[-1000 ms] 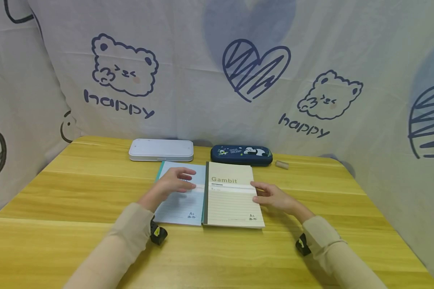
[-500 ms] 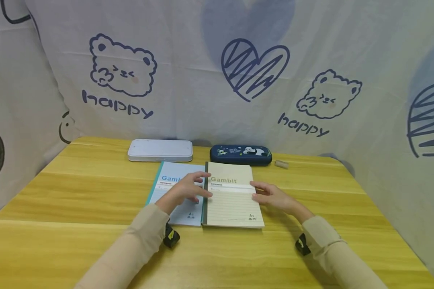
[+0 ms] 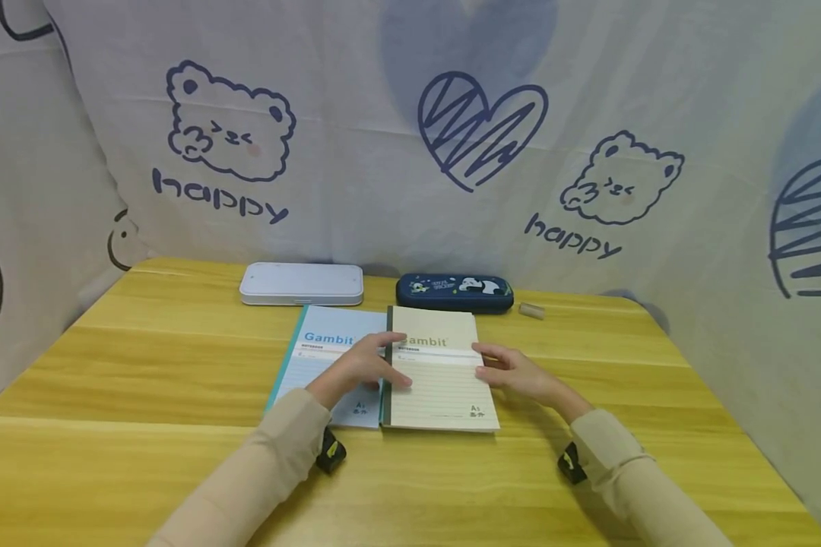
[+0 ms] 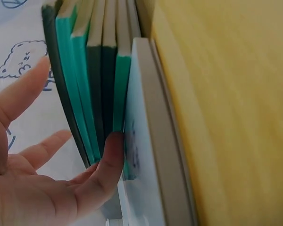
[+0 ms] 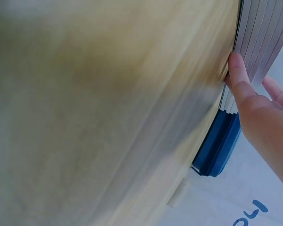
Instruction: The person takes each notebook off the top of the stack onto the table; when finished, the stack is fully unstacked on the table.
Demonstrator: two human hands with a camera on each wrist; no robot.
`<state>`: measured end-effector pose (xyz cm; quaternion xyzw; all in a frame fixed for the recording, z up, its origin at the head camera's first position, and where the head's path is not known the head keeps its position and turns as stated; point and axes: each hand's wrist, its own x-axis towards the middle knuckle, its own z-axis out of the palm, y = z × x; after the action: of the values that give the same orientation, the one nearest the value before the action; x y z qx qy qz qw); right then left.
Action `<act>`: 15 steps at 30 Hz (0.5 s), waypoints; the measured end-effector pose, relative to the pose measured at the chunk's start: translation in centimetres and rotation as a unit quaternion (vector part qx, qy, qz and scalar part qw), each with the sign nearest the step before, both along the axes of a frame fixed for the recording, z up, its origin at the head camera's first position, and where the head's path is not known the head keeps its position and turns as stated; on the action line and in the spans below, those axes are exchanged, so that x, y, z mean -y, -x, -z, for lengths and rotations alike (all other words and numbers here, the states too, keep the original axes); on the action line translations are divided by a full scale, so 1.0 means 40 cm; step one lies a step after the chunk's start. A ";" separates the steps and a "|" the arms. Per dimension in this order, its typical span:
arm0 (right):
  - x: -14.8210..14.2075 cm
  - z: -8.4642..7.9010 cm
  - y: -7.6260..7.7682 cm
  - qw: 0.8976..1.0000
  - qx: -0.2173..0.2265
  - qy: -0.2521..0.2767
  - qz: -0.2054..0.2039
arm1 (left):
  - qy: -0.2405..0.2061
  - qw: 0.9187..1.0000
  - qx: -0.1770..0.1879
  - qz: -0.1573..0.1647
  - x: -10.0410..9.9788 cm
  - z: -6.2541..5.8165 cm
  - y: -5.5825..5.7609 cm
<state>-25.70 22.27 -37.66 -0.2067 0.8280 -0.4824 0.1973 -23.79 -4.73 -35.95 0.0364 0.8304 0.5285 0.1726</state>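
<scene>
A cream "Gambit" notebook [image 3: 441, 391] tops a stack of several notebooks; their teal and dark spines [image 4: 94, 80] show in the left wrist view. Left of the stack lies a light blue notebook [image 3: 324, 365], partly behind my left hand [image 3: 362, 363]. That hand is at the spine side with fingers spread, a lower fingertip against the spines and the thumb above the cream cover in the head view. On the opposite side my right hand [image 3: 523, 374] touches the page edges [image 5: 262, 35] with extended fingers.
Behind the notebooks sit a white case [image 3: 301, 283] and a dark blue panda pencil case [image 3: 454, 293]. A small beige cylinder [image 3: 531, 311] lies to their right on the wooden table [image 3: 144, 425]. A printed cloth [image 3: 356, 152] hangs behind.
My left hand has moved right, from over the light blue notebook to the stack's spine side, uncovering more of the blue cover. My right hand stays at the right edge.
</scene>
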 end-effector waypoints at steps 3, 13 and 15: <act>0.000 0.001 0.001 1.000 0.000 -0.001 -0.001 | 0.026 0.999 -0.031 0.011 -0.004 0.003 -0.003; 0.000 0.002 0.001 1.000 0.003 0.000 0.000 | 0.064 0.996 -0.061 0.021 -0.012 0.005 -0.006; 0.001 0.000 0.000 1.000 0.004 -0.001 0.001 | 0.068 0.996 -0.056 0.018 -0.011 0.003 -0.005</act>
<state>-25.70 22.23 -37.67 -0.2035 0.8279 -0.4826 0.2007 -23.60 -4.29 -36.07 0.0694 0.8720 0.4646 0.1375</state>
